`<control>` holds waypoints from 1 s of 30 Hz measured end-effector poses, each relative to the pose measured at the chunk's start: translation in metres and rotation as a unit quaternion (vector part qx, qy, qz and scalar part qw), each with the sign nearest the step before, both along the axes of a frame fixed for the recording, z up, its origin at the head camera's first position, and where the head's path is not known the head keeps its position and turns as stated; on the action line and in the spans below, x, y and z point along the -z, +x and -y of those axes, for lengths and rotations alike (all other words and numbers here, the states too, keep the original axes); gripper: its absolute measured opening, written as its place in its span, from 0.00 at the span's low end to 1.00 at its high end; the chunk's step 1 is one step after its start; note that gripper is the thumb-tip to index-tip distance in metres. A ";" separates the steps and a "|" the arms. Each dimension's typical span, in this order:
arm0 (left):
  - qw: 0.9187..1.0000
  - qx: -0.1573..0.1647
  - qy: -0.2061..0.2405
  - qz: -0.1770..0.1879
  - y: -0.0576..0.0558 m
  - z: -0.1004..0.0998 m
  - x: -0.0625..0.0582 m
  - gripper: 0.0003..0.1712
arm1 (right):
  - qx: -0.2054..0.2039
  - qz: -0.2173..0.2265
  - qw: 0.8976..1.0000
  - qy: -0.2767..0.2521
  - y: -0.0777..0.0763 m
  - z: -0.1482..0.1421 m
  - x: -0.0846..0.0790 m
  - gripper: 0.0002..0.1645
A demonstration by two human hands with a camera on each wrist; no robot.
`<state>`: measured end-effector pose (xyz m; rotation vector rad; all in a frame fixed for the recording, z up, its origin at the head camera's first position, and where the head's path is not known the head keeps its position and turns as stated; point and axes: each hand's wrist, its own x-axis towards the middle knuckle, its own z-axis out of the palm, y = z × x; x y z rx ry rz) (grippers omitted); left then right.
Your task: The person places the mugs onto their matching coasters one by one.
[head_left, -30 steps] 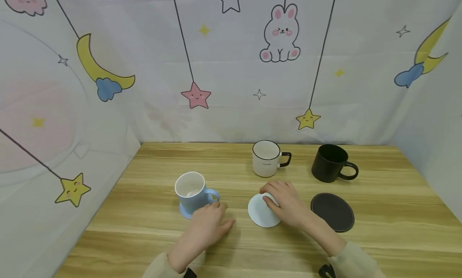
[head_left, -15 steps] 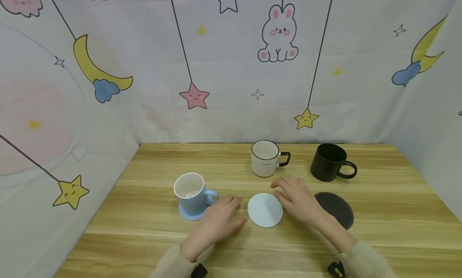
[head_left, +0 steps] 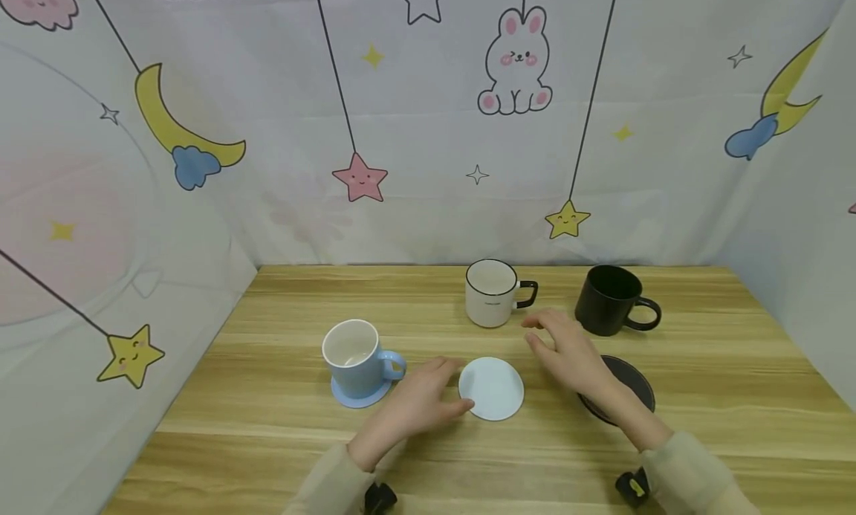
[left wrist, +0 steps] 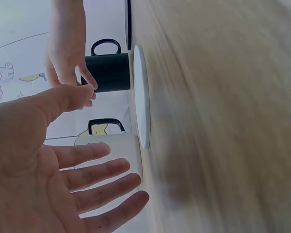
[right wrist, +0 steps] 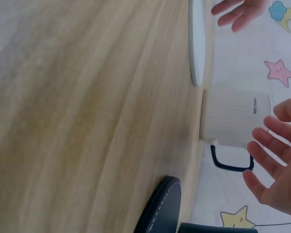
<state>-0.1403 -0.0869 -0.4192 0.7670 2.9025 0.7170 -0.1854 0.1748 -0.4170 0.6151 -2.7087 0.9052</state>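
My left hand (head_left: pixel 421 402) hovers at the left edge of a pale round coaster (head_left: pixel 493 389), its thumb tip overlapping the rim in the head view. Its fingers (left wrist: pixel 104 204) are spread and hold nothing. My right hand (head_left: pixel 568 355) is in the air between that coaster and a black round coaster (head_left: pixel 631 381), fingers relaxed and holding nothing. Just beyond its fingertips stands a white mug (head_left: pixel 490 296) with a black rim and handle. A black mug (head_left: pixel 607 303) stands behind the right hand. The right forearm covers part of the black coaster.
A light blue mug (head_left: pixel 357 363) sits on a blue coaster (head_left: pixel 354 401) to the left, its handle close to my left hand. A white printed curtain (head_left: pixel 428 225) hangs behind the wooden table (head_left: pixel 301 292) and along its sides.
My right hand has left the pale coaster, moving right and up toward the white mug. My left hand has moved right, from the blue mug's handle to the pale coaster's edge.
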 end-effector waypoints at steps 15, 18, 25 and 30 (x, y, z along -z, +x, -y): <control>0.998 -0.002 -0.009 0.056 -0.015 -0.007 0.005 0.41 | 0.025 0.070 0.992 -0.104 -0.032 -0.009 0.003 0.24; 0.998 -0.001 -0.018 0.058 -0.017 -0.008 0.006 0.42 | 0.034 0.074 0.990 -0.115 -0.036 -0.010 0.004 0.26; 0.997 0.004 -0.042 0.070 -0.018 -0.010 0.004 0.45 | 0.047 0.089 0.986 -0.136 -0.045 -0.011 -0.001 0.27; 0.996 0.011 -0.064 0.058 -0.019 -0.011 0.003 0.45 | 0.045 0.106 0.984 -0.139 -0.051 -0.010 -0.005 0.28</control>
